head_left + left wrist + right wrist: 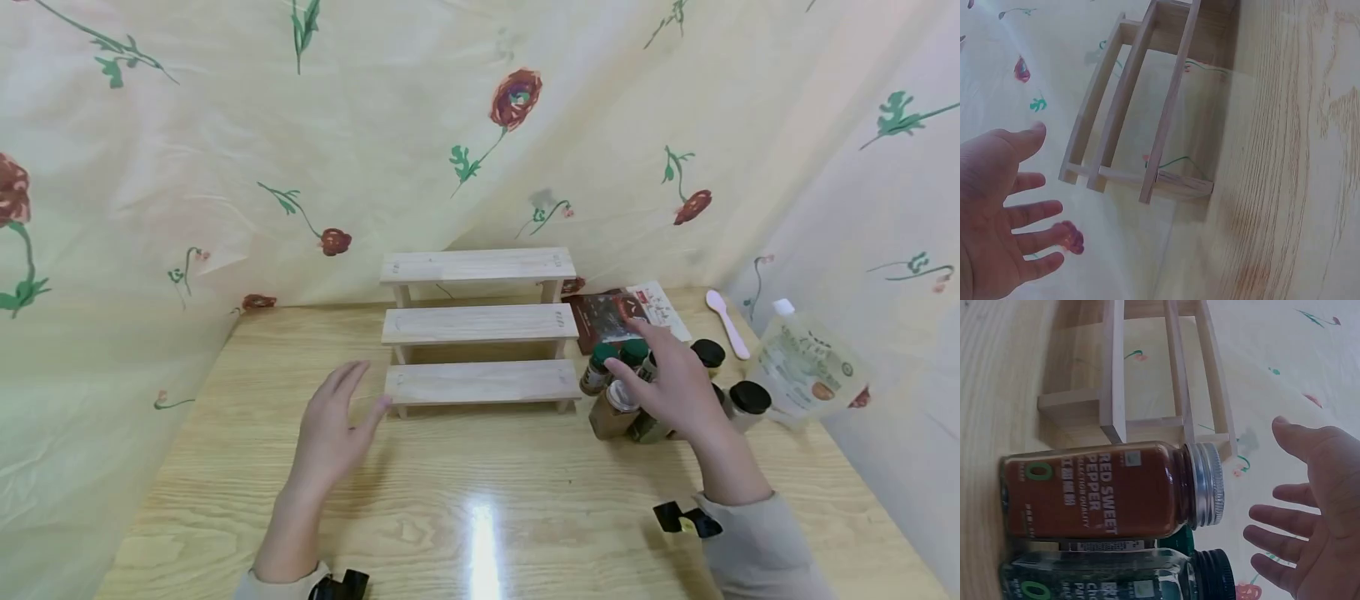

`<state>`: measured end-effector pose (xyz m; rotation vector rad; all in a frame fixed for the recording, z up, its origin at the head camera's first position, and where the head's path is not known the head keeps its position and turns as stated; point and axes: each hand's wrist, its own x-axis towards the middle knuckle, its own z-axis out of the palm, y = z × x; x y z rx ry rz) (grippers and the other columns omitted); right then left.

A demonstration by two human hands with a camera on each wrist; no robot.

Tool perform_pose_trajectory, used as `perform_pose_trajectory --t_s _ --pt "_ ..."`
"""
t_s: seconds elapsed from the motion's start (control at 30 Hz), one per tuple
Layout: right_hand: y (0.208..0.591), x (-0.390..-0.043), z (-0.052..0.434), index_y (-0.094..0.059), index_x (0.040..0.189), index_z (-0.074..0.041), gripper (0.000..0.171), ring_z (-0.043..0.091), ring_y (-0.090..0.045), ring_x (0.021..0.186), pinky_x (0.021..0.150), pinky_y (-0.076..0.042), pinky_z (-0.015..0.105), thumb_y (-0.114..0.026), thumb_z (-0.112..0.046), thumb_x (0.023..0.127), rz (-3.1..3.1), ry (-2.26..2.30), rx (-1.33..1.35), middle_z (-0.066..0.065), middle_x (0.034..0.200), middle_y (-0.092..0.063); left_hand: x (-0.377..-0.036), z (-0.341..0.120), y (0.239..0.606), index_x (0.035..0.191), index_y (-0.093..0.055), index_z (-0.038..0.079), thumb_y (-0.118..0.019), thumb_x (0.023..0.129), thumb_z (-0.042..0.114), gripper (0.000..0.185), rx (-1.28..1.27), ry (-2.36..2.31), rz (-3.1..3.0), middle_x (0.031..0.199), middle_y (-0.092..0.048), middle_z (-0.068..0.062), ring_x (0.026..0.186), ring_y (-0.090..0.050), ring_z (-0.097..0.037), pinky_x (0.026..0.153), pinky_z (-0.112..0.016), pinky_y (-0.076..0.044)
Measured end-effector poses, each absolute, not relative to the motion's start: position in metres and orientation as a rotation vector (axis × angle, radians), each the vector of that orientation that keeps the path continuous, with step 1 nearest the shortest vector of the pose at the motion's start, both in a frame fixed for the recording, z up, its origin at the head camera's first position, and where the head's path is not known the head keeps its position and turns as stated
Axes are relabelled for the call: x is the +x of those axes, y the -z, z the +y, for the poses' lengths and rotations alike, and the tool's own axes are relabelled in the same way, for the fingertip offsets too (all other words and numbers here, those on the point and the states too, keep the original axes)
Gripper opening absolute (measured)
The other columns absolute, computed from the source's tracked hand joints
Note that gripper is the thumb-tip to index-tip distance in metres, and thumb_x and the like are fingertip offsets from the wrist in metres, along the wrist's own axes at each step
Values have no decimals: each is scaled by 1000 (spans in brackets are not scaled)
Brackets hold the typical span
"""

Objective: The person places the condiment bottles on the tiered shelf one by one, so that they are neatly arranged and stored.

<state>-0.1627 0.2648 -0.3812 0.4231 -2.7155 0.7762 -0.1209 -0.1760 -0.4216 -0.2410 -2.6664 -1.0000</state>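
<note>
A three-step wooden rack (480, 323) stands against the back wall. Just left of its lowest step is my left hand (327, 437), fingers spread and holding nothing. My right hand (670, 385) hovers over a cluster of spice jars at the rack's right, fingers extended, and partly hides them. In the right wrist view, a red sweet pepper jar (1094, 490) with a silver lid stands beside a black-lidded jar of green flakes (1100, 575). Green-lidded jars (602, 357) sit nearest the rack, and a black-lidded jar (750, 397) stands at the cluster's right.
Behind the jars lies a dark red and white packet (600, 317). A pink spoon (727, 325) rests near the right wall, next to a white-capped pouch (806, 367). Flower-printed sheeting (420, 125) covers the walls around the wooden table (420, 500).
</note>
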Motion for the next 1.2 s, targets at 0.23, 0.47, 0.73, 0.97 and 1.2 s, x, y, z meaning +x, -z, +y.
perform_pose_trajectory --t_s 0.23,0.47,0.73,0.97,1.2 --pt "380 -174 266 -50 143 5 61 49 -49 128 100 -46 68 -73 -26 96 -2686 -735 524 30 139 -53 -124 -182 431 147 -49 3 -62 103 34 56 -147 1204 -2648 145 -50 -21 133 -46 -44 110 -65 -40" --pt "379 -187 270 -49 143 7 59 51 -47 128 102 -44 68 -72 -24 97 -2799 -745 603 32 140 -52 -129 -185 452 143 -49 -5 -59 105 27 51 39 1509 -2610 140 -53 -26 127 -53 -43 109 -54 -48" --pt "381 -205 276 -51 143 5 56 48 -51 126 100 -48 65 -71 -23 98 -2961 -753 683 29 140 -53 -133 -178 464 141 -54 -2 -56 106 29 47 244 1671 -2575 134 -60 -20 119 -60 -37 100 -48 -56" --pt "385 -221 276 -62 134 0 49 33 -66 99 80 -59 49 -79 -17 91 -3042 -689 788 18 116 -68 -143 -173 476 134 -58 -7 -56 106 21 39 337 1971 -2436 115 -67 -24 96 -70 -27 82 -27 -62" --pt "388 -228 277 -72 119 -7 34 20 -65 83 68 -56 35 -82 -15 87 -3030 -685 823 6 99 -71 -150 -166 483 130 -58 -10 -59 104 11 34 401 2164 -2280 102 -68 -18 83 -69 -18 75 -24 -63"
